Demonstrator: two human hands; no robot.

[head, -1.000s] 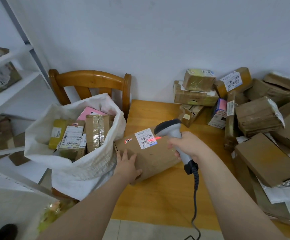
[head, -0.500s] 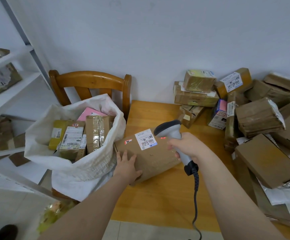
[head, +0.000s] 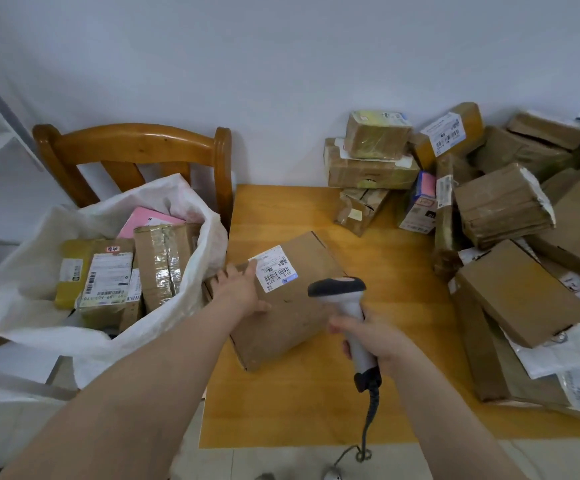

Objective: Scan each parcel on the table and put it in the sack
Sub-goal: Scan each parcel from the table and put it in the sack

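A brown cardboard parcel (head: 292, 313) with a white barcode label lies on the wooden table (head: 403, 299) near its left edge. My left hand (head: 238, 289) grips the parcel's left side, fingers over the top by the label. My right hand (head: 371, 337) holds a grey handheld scanner (head: 345, 299) by its handle, the scanner head just right of the label. The white sack (head: 108, 341) stands open on a wooden chair (head: 136, 143) left of the table, with several parcels inside.
A heap of brown parcels (head: 503, 202) fills the table's back and right side. The scanner's coiled cable (head: 368, 420) hangs off the table's front edge to the floor. White shelving stands at the far left.
The scanner's red light on the label is gone. My right hand has drawn the scanner back toward me, off the parcel. My left hand has slid further up onto the parcel's top left.
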